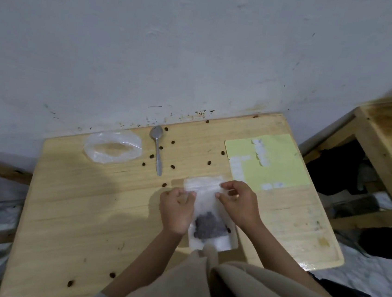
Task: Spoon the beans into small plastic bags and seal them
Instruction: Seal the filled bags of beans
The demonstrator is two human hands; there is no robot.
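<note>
Between my fingertips lay the small clear plastic bag [207, 212], dark beans [208, 226] pooled at its near end, long axis running away from me. Left hand [176, 209] and right hand [237, 203] each pinched the far open end, equally near. Metal spoon [157, 151] rested beyond the fingers on the wooden table [75, 208].

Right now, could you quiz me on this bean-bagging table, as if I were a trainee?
1. True or false: the spoon is in the person's right hand.
2. What dark contents sit in the small bag that both hands pinch near its top?
3. The yellow sheet lies: A) under the spoon, B) at the table's far right, C) on the floor.

Key:
1. False; it lies on the table, untouched.
2. Beans.
3. B.

The left hand pinches the bag's left edge.
</note>
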